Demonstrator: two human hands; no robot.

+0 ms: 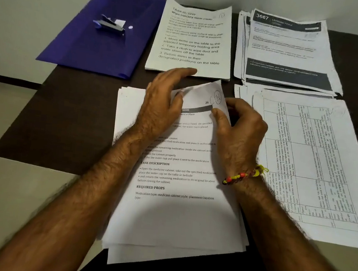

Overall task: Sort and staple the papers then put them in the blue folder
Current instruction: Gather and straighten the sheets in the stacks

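Near stack of papers on dark worktop. Left hand lies flat on the stack, fingers straight. Right hand pinches the top sheet's curled corner. Beyond the stack: more paper piles; blue folder far left, stapler on it.

Dim, soft indoor light, mild motion blur (far print smeared), wide-angle bending at edges, faint shadows
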